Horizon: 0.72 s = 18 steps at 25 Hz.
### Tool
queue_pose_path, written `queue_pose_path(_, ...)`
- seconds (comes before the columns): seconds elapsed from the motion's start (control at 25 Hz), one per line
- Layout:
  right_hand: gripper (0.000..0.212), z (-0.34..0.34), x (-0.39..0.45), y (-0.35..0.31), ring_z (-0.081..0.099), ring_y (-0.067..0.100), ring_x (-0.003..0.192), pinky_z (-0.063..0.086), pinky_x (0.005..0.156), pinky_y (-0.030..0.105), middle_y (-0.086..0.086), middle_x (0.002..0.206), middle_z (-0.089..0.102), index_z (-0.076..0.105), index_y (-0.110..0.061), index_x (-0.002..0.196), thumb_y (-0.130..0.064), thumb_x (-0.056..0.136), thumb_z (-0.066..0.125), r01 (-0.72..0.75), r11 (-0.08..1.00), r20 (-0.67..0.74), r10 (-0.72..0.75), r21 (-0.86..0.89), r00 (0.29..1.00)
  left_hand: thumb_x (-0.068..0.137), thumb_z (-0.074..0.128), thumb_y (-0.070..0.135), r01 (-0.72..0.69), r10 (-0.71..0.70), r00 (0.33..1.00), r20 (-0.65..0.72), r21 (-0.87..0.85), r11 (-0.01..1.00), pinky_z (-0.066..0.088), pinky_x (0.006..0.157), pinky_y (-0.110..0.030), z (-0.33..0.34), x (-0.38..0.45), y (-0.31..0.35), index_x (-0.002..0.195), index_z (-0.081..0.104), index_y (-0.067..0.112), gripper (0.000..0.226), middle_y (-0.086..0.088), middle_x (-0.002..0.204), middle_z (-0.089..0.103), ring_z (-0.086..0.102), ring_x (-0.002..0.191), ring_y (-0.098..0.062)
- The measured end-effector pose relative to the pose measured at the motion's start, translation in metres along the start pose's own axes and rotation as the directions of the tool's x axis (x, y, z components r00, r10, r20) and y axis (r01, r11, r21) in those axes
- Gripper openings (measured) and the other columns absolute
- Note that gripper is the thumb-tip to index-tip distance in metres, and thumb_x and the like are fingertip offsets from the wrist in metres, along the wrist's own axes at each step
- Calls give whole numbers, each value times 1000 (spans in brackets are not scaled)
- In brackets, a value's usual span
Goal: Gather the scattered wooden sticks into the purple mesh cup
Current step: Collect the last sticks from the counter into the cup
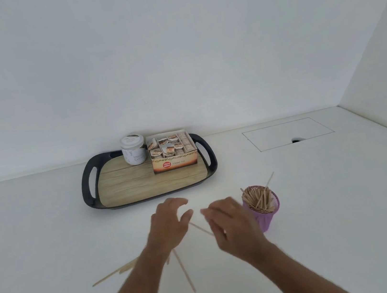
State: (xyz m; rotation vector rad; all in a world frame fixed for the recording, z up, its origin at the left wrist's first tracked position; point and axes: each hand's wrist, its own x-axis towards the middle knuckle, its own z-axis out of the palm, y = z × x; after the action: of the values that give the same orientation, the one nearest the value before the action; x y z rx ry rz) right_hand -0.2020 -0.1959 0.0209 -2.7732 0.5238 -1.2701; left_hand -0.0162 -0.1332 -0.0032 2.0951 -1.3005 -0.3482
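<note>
- Both forearms reach in from the near edge; the left hand (pixel 167 221) hovers with fingers (pixel 179 202) spread wide, holding nothing.
- Right hand (pixel 228 221) is blurred, fingers loosely parted; I cannot tell whether it grips anything.
- Sticks (pixel 185 271) lie scattered on the tabletop (pixel 325 227) under and between the hands.
- Just beside the right hand stands the purple cup (pixel 264 216), upright and packed with sticks.
- Farther back, a tray (pixel 143 184) holds a jar (pixel 133 149) and a box (pixel 173 153).

White counter (pixel 321 202) with black-rimmed tray (pixel 87 184), purple mesh cup (pixel 264 218), scattered wooden sticks (pixel 185 271).
</note>
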Motion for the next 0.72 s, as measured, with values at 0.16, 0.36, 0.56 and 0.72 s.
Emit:
queue_pose_path(0.16, 28, 36, -17, -22, 59, 18, 99, 52, 85, 30, -2, 108, 65, 69, -15, 116, -26, 92, 63, -351, 936, 348, 324, 17, 880, 84, 71, 42, 150, -150, 989, -15, 18, 989, 50, 89, -35, -40, -16, -51, 94, 67, 31, 15, 13, 100, 66, 61, 95, -11)
queue_pose_path(0.36, 38, 57, -17, -7, 52, 22, 112, 45, 95, 31, -2, 122, 61, 64, -22, 128, -39, 94, 56, -480, 856, 513, 505, -194, 694, 69, 80, 57, 265, -266, 964, 13, 22, 964, 43, 69, -25, -75, -50, -101, 77, 65, 30, 32, 13, 86, 65, 58, 83, -4)
queue_pose_path(0.56, 25, 64, -12, -7, 58, 19, 97, 47, 82, 32, -4, 104, 63, 68, -26, 102, -46, 90, 60, -592, 760, 488, 637, -268, 596, 46, 94, 51, 239, -239, 963, 123, 14, 971, 44, 71, -23, -89, -78, -126, 78, 65, 33, 46, 9, 84, 63, 56, 84, -6)
queue_pose_path(0.72, 16, 68, -2, -9, 64, 19, 96, 49, 85, 34, -5, 101, 70, 66, -25, 88, -40, 91, 63, -659, 693, 520, 694, -293, 498, 49, 95, 40, 255, -256, 956, 144, 25, 967, 44, 64, -22, -87, -75, -133, 62, 66, 32, 33, 3, 76, 63, 58, 76, -11)
